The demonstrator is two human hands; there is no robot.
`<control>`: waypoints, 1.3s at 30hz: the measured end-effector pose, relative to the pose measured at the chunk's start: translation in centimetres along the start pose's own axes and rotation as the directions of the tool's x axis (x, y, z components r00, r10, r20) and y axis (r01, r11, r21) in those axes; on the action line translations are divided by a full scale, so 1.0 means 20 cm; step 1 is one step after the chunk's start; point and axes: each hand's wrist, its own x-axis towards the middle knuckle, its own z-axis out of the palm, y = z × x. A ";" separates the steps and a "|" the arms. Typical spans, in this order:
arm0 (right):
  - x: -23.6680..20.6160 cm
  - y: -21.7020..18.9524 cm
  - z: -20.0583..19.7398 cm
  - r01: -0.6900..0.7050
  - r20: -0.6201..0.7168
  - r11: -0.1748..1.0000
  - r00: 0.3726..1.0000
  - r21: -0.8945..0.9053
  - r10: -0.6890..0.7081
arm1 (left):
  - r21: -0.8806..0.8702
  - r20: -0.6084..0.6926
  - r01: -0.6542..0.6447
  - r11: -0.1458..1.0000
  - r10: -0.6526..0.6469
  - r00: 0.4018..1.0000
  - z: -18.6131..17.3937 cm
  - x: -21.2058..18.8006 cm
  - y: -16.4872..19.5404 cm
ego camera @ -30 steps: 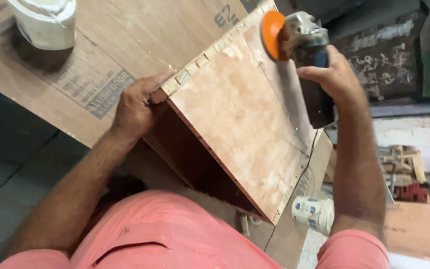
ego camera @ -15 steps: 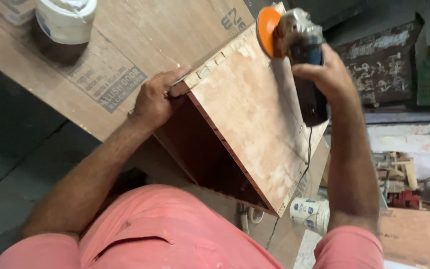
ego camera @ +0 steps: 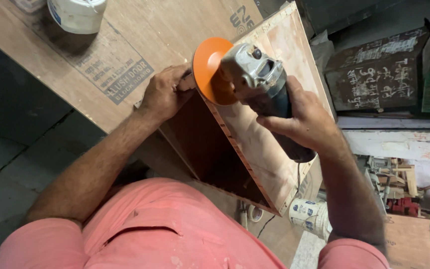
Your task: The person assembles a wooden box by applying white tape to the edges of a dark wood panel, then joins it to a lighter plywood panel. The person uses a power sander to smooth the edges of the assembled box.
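My broad brown plywood bench (ego camera: 140,30) carries the open-sided wooden box of reddish plywood (ego camera: 274,149), tipped on one side, its far end on the bench and its near end jutting past the bench edge. My right hand (ego camera: 302,117) is clenched around the grey angle grinder with its orange sanding disc (ego camera: 210,69), the disc at the box's upper edge. My left hand (ego camera: 162,94) grips the box's corner, fingers (ego camera: 177,79) just beside the disc, perhaps touching it; a slip could catch them. An unsteady box might tip. A white plastic tub (ego camera: 78,15) stands well apart; a dark lettered crate (ego camera: 379,74) sits to the right.
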 end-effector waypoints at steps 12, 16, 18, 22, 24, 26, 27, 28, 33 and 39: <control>0.15 0.24 -0.13 -0.044 -0.115 0.999 0.992 0.032 0.048 | 0.030 -0.072 -0.096 0.995 0.098 0.993 0.03 -0.01 -0.05; 0.24 0.33 -0.17 -0.245 -0.122 0.970 0.962 0.002 0.243 | 0.029 -0.061 -0.102 0.994 0.104 0.993 0.03 -0.01 -0.05; 0.29 0.39 -0.20 -0.144 -0.162 0.989 0.976 0.027 0.146 | 0.026 -0.052 -0.104 0.994 0.105 0.993 0.03 -0.01 -0.04; 0.36 0.52 -0.27 -0.087 -0.248 0.996 0.966 -0.037 0.075 | 0.029 -0.052 -0.097 0.995 0.098 0.994 0.02 0.01 -0.02; 0.39 0.59 -0.29 -0.055 -0.254 0.998 0.966 0.009 0.055 | 0.016 -0.056 -0.094 0.995 0.095 0.994 0.01 0.01 -0.01; 0.43 0.64 -0.31 -0.061 -0.264 0.997 0.962 0.045 0.071 | 0.000 -0.055 -0.098 0.995 0.098 0.994 0.01 0.01 -0.01; 0.45 0.66 -0.32 -0.082 -0.270 0.995 0.958 0.057 0.094 | 0.001 -0.050 -0.088 0.996 0.088 0.995 0.00 0.01 -0.01; 0.47 0.69 -0.33 -0.102 -0.275 0.992 0.954 0.071 0.118 | 0.003 -0.045 -0.078 0.997 0.078 0.996 0.01 0.01 -0.01; 0.52 0.81 -0.38 -0.209 -0.302 0.976 0.929 0.058 0.216 | -0.008 -0.029 -0.071 0.997 0.070 0.997 0.03 0.01 -0.02; 0.50 0.92 -0.39 -0.261 -0.337 0.961 0.900 0.090 0.276 | -0.268 0.331 0.173 0.948 -0.077 0.940 -0.17 0.06 0.02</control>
